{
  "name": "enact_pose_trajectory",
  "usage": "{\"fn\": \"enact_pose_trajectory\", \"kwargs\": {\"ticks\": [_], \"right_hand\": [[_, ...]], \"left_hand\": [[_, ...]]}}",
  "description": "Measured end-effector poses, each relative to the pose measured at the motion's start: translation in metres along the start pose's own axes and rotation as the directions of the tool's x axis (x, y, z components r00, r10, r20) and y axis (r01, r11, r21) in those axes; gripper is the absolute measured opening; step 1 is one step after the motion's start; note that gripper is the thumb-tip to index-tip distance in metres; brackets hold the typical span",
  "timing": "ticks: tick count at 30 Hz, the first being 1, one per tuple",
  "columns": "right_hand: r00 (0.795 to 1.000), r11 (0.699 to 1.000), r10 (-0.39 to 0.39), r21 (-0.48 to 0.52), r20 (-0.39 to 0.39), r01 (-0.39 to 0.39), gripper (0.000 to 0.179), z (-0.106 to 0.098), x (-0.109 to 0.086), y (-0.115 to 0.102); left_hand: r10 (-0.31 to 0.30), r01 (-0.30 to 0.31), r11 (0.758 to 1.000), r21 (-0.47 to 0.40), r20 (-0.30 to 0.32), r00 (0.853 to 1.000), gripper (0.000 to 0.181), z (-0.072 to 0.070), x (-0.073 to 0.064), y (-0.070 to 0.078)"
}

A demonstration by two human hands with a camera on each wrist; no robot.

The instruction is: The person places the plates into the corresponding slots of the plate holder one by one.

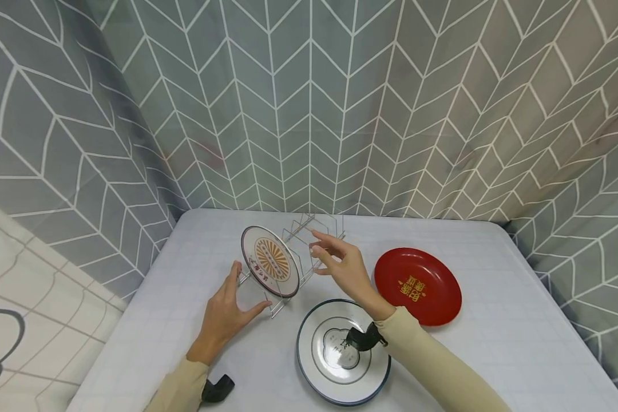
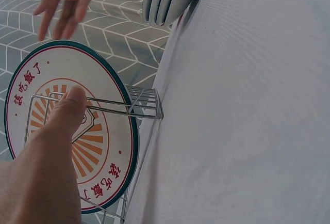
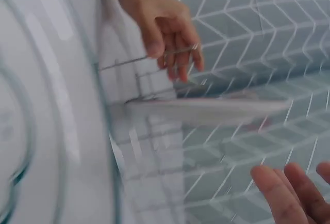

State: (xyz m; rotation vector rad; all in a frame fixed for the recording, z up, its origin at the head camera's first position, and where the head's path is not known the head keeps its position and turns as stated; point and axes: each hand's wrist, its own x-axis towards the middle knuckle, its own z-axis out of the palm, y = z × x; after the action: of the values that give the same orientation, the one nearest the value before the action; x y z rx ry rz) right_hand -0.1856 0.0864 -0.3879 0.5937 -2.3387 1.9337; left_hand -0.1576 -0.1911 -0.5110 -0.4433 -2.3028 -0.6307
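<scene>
A round plate (image 1: 270, 261) with an orange sunburst and red characters stands tilted in a silver wire dish rack (image 1: 308, 269). My left hand (image 1: 225, 312) holds the near end of the rack, thumb against its wires and fingers spread along the other side. In the left wrist view the thumb (image 2: 67, 113) overlaps the rack wires in front of the plate. My right hand (image 1: 342, 264) hovers by the rack's far right part, fingers loosely bent, holding nothing. In the right wrist view the plate (image 3: 206, 110) appears edge-on and blurred, apart from the right fingertips (image 3: 268, 180).
A white plate (image 1: 319, 366) with a blue rim lies flat below the right wrist, partly covered by the forearm. To the right sits a red oval plate (image 1: 417, 286) with gold characters. A patterned grey curtain (image 1: 329, 114) hangs behind the white-covered table (image 1: 520, 343).
</scene>
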Motion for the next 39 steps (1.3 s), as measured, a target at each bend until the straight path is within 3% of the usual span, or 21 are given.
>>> {"fn": "enact_pose_trajectory", "kwargs": {"ticks": [6, 11, 16, 20, 27, 32, 39], "right_hand": [[0.989, 0.994, 0.103, 0.029, 0.103, -0.107, 0.043, -0.036, -0.022, 0.033], [0.957, 0.971, 0.234, -0.091, 0.174, -0.222, 0.043, -0.065, -0.053, 0.067], [0.919, 0.962, 0.232, -0.216, 0.318, -0.168, 0.042, -0.079, -0.072, 0.086], [0.898, 0.951, 0.248, -0.267, 0.363, -0.154, 0.042, -0.081, -0.079, 0.089], [0.915, 0.928, 0.28, -0.325, 0.291, -0.181, 0.038, -0.077, -0.083, 0.088], [0.926, 0.909, 0.273, -0.386, 0.262, -0.159, 0.034, -0.08, -0.082, 0.088], [0.921, 0.931, 0.234, -0.345, 0.311, -0.12, 0.031, -0.091, -0.064, 0.077]], "left_hand": [[-0.01, 0.01, 1.0, -0.005, -0.001, 1.0, 0.119, -0.001, 0.0, -0.001], [-0.013, 0.013, 1.0, -0.003, 0.009, 1.0, 0.115, -0.001, 0.001, 0.0], [-0.026, 0.026, 1.0, 0.003, 0.005, 1.0, 0.111, -0.002, 0.001, 0.002], [-0.025, 0.025, 1.0, 0.004, 0.002, 1.0, 0.11, -0.002, 0.001, 0.004], [-0.033, 0.033, 0.999, 0.005, 0.0, 0.999, 0.11, -0.002, 0.001, 0.005], [-0.043, 0.043, 0.999, 0.005, 0.018, 0.999, 0.111, -0.002, 0.001, 0.006], [-0.051, 0.05, 0.999, 0.015, 0.031, 0.998, 0.111, -0.003, 0.001, 0.007]]}}
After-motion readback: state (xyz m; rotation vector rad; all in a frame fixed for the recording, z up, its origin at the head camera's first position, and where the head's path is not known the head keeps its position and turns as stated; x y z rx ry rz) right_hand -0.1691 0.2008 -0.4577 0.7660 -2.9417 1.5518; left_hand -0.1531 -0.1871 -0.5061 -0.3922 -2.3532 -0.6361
